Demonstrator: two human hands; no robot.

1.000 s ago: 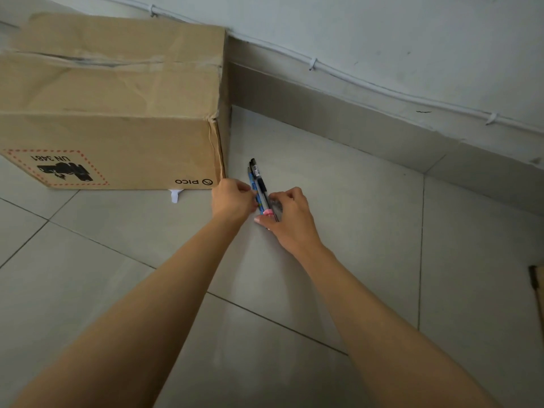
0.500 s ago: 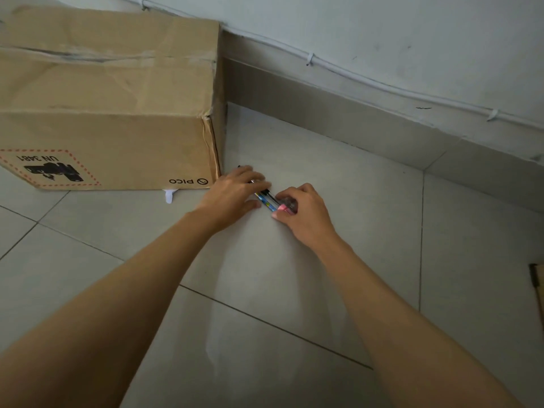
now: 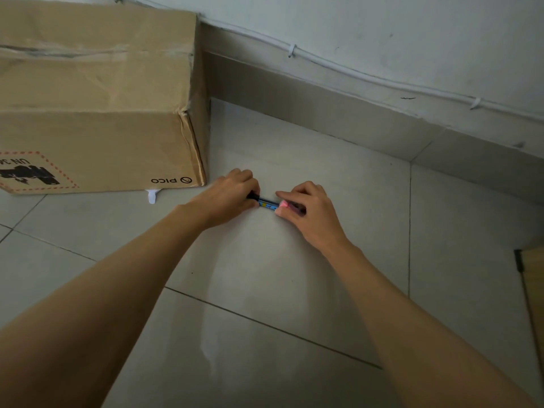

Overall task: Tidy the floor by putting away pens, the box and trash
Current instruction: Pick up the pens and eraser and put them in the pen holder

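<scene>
Head view: both hands (left (image 3: 232, 192), right (image 3: 306, 207)) grip pens (image 3: 267, 204) beside box (image 3: 97, 119).

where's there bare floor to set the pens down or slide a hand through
Bare grey tile floor lies open between the skirting board and both hands, and near the camera. It is crowded by the brown cardboard box, where the left hand and right hand grip the pens.

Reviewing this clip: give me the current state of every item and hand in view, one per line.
cardboard box: on the floor against the wall, flaps shut, printing upside down
pens: bunched, lying about level, held at both ends
left hand: closed on the pens
right hand: closed on the pens
white scrap: sticking out from under the box
</scene>
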